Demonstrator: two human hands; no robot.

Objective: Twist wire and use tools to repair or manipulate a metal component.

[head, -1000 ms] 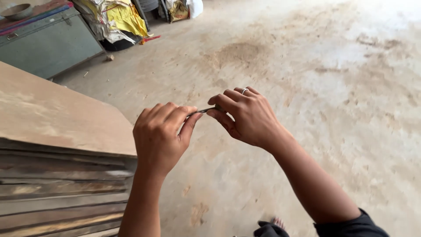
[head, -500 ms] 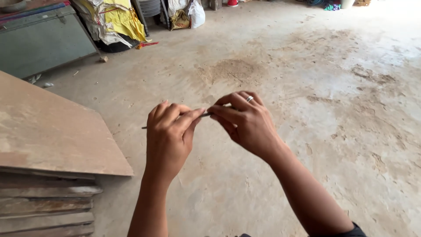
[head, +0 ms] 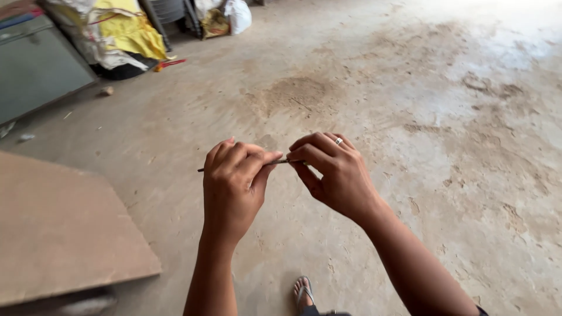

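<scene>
The thin dark metal rod [head: 281, 162], nail-like and slender, lies nearly level in the air in front of you, well above the dusty concrete floor [head: 445, 129]. Its long axis runs left to right across your view, tilted slightly so the right end sits higher. One end pokes out past your left hand [head: 234, 187] toward the left; the other end disappears into your right hand [head: 333, 175].

Both hands meet on the rod, so neither is nearer; only a short bare stretch of it shows between them.

Left grip: closed narrowly, thumb and curled fingers pinching the rod. Right grip: closed likewise, fingertips pressed on the rod's right end, a ring visible on one finger. Whether the right hand's tips cover the very end cannot be told.

Below your wrists, your sandalled foot [head: 302, 292] stands on the floor. At lower left a flat brown wooden board [head: 58, 228] lies well apart from the hands. Far behind, a grey-green metal box [head: 35, 70] and yellow and white sacks [head: 134, 32] rest against the floor's far edge.
</scene>
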